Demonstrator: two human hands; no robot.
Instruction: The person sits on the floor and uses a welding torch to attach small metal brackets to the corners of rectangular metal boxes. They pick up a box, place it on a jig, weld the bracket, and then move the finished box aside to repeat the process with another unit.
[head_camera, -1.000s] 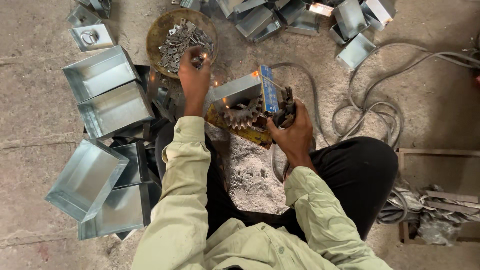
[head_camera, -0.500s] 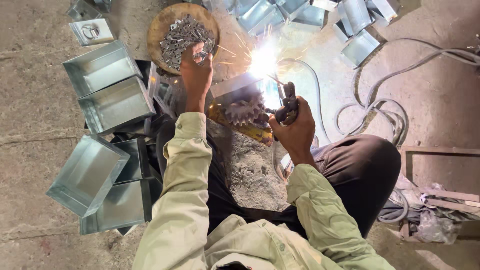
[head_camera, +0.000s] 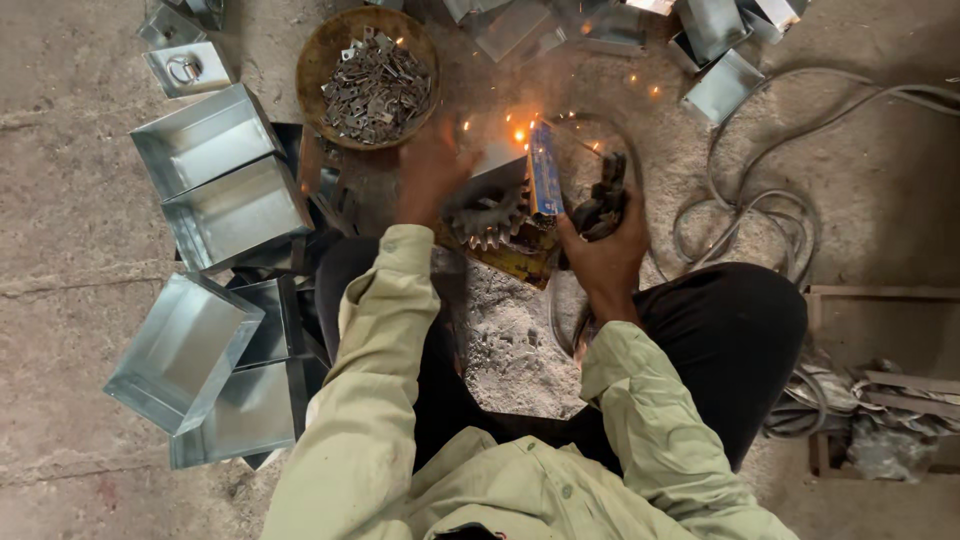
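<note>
My right hand (head_camera: 600, 255) clenched on welding holder (head_camera: 603, 200) | metal box (head_camera: 500, 165) just left of its tip, sparks between | left hand (head_camera: 430, 175) gripping box, nearer it

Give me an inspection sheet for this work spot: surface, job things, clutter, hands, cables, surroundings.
Surface: rough concrete floor, grey ash pile between the person's legs.
Job things: metal box on a toothed gear, sparks at its top edge; blue-faced piece upright beside it.
Clutter: round bowl of small metal brackets; open steel trays stacked at left, more boxes at top.
Hands: left hand rests on the box; right hand grips a dark welding holder.
Cables: grey cable looped at right.
Surroundings: wooden frame and scrap at right edge.
</note>
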